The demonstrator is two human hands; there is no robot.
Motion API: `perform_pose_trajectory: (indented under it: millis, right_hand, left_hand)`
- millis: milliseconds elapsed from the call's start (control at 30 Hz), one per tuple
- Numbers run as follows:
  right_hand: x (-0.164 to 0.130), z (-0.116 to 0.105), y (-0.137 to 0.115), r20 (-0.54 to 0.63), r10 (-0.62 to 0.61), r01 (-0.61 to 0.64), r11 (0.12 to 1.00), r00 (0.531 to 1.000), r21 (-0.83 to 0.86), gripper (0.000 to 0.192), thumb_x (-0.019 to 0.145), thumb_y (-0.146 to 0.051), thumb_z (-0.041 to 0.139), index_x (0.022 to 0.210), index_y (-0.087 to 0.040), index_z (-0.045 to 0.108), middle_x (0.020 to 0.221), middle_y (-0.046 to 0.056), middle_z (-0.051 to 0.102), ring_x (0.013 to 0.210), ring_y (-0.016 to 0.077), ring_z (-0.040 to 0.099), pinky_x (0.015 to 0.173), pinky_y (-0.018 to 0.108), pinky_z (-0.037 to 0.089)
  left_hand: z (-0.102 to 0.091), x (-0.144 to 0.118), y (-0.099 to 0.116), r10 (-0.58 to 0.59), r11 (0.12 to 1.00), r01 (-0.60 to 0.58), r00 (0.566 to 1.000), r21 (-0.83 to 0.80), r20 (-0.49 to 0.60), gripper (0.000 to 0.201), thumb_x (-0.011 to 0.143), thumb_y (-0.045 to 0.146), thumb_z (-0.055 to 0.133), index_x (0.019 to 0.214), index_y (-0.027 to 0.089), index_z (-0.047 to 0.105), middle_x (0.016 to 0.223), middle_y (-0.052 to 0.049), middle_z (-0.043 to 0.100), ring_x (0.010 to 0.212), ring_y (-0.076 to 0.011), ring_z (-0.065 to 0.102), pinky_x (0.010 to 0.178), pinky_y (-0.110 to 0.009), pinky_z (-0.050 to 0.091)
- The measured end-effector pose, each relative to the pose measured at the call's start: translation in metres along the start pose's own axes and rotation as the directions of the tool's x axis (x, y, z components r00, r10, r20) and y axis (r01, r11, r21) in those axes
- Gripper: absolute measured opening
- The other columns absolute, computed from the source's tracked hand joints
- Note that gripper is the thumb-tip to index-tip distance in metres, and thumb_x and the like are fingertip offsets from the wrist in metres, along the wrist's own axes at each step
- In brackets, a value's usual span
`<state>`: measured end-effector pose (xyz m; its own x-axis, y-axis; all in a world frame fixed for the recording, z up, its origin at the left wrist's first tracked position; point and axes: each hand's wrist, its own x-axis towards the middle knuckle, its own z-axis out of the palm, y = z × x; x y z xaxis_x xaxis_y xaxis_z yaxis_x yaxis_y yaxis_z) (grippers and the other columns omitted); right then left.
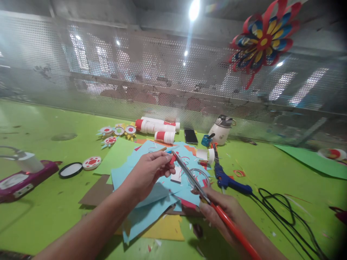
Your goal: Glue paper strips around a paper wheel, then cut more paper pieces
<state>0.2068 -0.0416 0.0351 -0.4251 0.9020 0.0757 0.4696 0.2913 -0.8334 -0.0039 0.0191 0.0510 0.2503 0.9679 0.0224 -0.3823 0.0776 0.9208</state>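
Observation:
My left hand (157, 166) is closed in a pinch over the paper pile, holding a small red paper piece (174, 158). My right hand (221, 211) is wrapped round scissors (193, 180) with long metal blades and a red handle. The blade tips point up and left, meeting the red piece at my left fingertips; I cannot tell if they touch it. Beneath both hands lie light blue paper sheets (121, 173) with cut scraps. A small white card (176, 174) lies between the hands.
A blue glue gun (230, 182) with a black cord (282, 206) lies at right. Behind stand paper cups (165, 137), a phone (191, 136), a blue jar (206, 141) and a white bottle (220, 131). At left are a purple power strip (35, 178) and a black-rimmed disc (71, 169).

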Motion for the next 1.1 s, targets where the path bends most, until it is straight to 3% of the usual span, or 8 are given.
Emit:
perform_pose_trajectory:
  millis: [333, 667, 833, 1000, 1100]
  right_hand:
    - [-0.0004, 0.0042, 0.0003, -0.062, -0.004, 0.004, 1.000, 0.998, 0.014, 0.038, 0.091, -0.050, 0.047, 0.093, -0.017, 0.066, 0.064, 0.001, 0.063, 0.051, 0.0132, 0.057, 0.046, 0.021, 0.047]
    - [-0.0003, 0.0034, -0.0026, -0.016, 0.037, -0.036, 0.998, 0.999, 0.053, 0.040, 0.091, -0.052, 0.046, 0.093, -0.016, 0.065, 0.059, 0.000, 0.061, 0.048, 0.0130, 0.056, 0.046, 0.021, 0.046]
    - [0.0000, 0.0039, 0.0001, -0.052, -0.011, 0.010, 1.000, 0.999, -0.028, 0.036, 0.091, -0.047, 0.047, 0.087, -0.015, 0.062, 0.065, 0.001, 0.059, 0.053, 0.0129, 0.055, 0.048, 0.021, 0.044]
    - [0.0001, 0.0035, -0.0003, -0.068, -0.011, 0.006, 0.998, 0.998, -0.069, 0.036, 0.091, -0.047, 0.048, 0.082, -0.015, 0.061, 0.063, 0.001, 0.059, 0.053, 0.0131, 0.054, 0.048, 0.022, 0.044]
    - [0.0004, 0.0032, -0.0014, -0.111, -0.034, 0.023, 0.995, 0.993, -0.097, 0.036, 0.089, -0.049, 0.051, 0.090, -0.016, 0.065, 0.073, 0.003, 0.062, 0.058, 0.0142, 0.055, 0.051, 0.022, 0.045]
  left_hand:
    - [-0.0018, 0.0022, -0.0031, -0.021, 0.995, 0.019, 1.000, -0.102, -0.013, 0.025, 0.084, 0.032, 0.058, 0.072, 0.011, 0.063, 0.064, -0.004, 0.063, 0.058, -0.0117, 0.058, 0.053, -0.022, 0.041]
    - [-0.0016, 0.0012, -0.0031, 0.003, 1.000, -0.003, 1.000, 0.020, 0.008, 0.022, 0.082, 0.031, 0.058, 0.071, 0.012, 0.062, 0.069, -0.005, 0.062, 0.064, -0.0147, 0.060, 0.054, -0.024, 0.039]
    - [-0.0044, 0.0007, -0.0040, 0.034, 0.989, -0.034, 0.999, 0.143, 0.004, 0.012, 0.075, 0.024, 0.065, 0.070, 0.013, 0.065, 0.068, -0.002, 0.058, 0.065, -0.0114, 0.051, 0.060, -0.025, 0.035]
    - [-0.0072, 0.0026, -0.0046, 0.053, 0.983, -0.055, 0.998, 0.174, 0.017, 0.016, 0.074, 0.026, 0.069, 0.067, 0.012, 0.068, 0.064, -0.002, 0.056, 0.061, -0.0104, 0.043, 0.060, -0.026, 0.031]
    - [-0.0080, 0.0049, -0.0059, 0.036, 0.986, -0.037, 0.999, 0.165, 0.007, 0.016, 0.071, 0.027, 0.073, 0.066, 0.012, 0.070, 0.064, -0.003, 0.058, 0.061, -0.0105, 0.044, 0.060, -0.026, 0.031]
